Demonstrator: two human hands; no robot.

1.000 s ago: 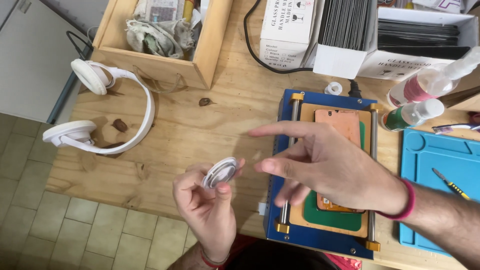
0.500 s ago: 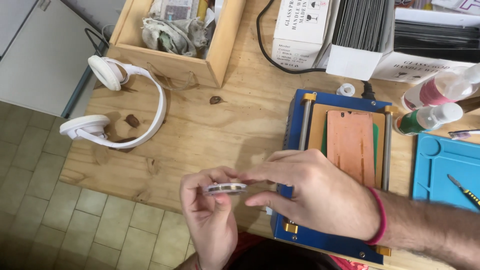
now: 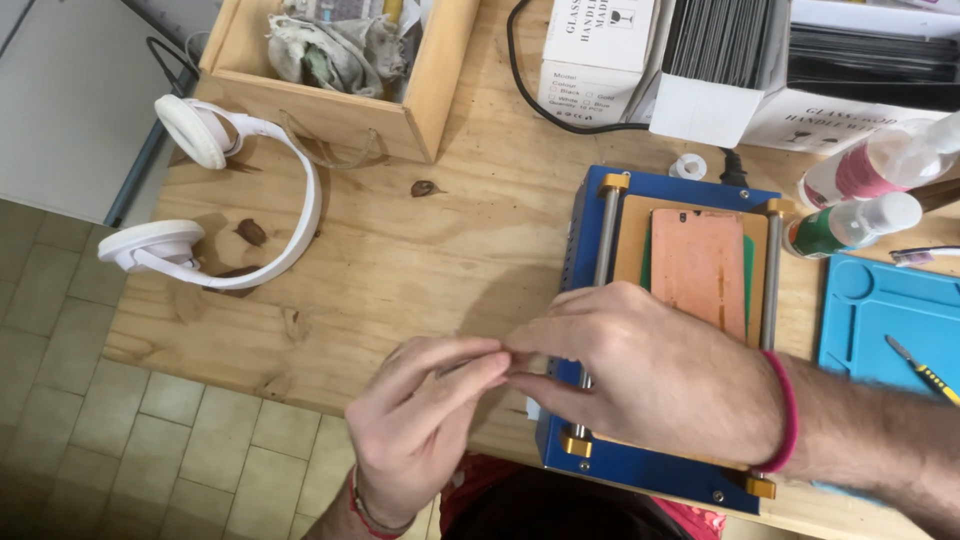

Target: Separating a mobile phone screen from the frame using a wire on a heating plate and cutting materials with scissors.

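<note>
Two Hands Meeting Over a Small, Hidden Item

Two hands are being brought together at the lower middle of the frame, just above the near edge of the wooden table (image 3: 400, 250). The left hand (image 3: 420, 430) is being held with its fingers (image 3: 450, 365) curled and pressed toward the fingertips of the right hand (image 3: 650, 380), which is being laid partly over the blue flat-bed machine (image 3: 585, 240) with its orange pad (image 3: 698, 268). Both sets of fingers are being pinched together on something small between them, but what is being clamped cannot be made out: it is being covered almost wholly by the fingertips.

As far as can be judged, the work is being carried on at a fine handling stage; nothing is being placed on the orange pad yet, and no finished piece is being shown anywhere on the table.

Much is being cut off or hidden. White headphones (image 3: 230, 200) are lying at the left, a wooden box (image 3: 420, 110) of rags at the upper left, and cardboard boxes (image 3: 600, 50) along the top edge, cropped by the frame. Bottles (image 3: 860, 190) at the upper right are being blurred, and the blue mat (image 3: 880, 310) with a small tool (image 3: 920, 365) is being shown only in part at the right edge.
</note>
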